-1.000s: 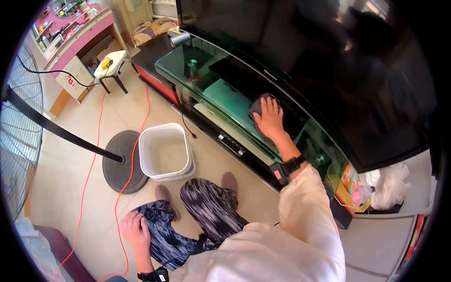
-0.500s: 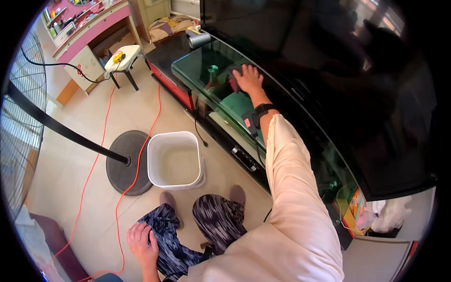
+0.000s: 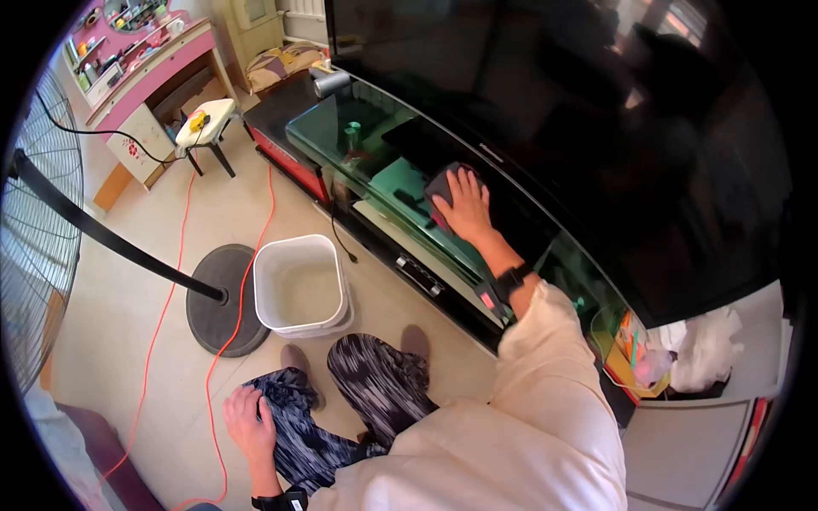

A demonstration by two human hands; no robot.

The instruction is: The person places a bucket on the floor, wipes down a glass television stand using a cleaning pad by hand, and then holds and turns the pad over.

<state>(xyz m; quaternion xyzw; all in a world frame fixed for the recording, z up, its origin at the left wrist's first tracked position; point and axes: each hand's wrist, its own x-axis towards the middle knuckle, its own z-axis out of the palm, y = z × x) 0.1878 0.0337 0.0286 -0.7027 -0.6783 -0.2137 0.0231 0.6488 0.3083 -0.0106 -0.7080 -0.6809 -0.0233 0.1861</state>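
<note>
My right hand (image 3: 469, 207) presses a dark cloth (image 3: 439, 189) onto the glass top (image 3: 394, 128) of the TV stand, its fingers spread over the fabric. Part of the cloth is hidden under the palm. Just behind the hand rises the large black television (image 3: 545, 102). My left hand (image 3: 250, 419) lies on my left knee, fingers stretched out, with nothing held in it.
A white bucket (image 3: 342, 298) of cloudy water stands on the floor by the black fan base (image 3: 200, 319). Orange cords (image 3: 152, 341) cross the floor. A small stool (image 3: 204, 128) carries a yellow object. Plastic bags (image 3: 707, 349) lie at the right.
My right hand has slid right and nearer to me along the glass, with the cloth under it. The view has shifted slightly. My left hand stays on the knee.
</note>
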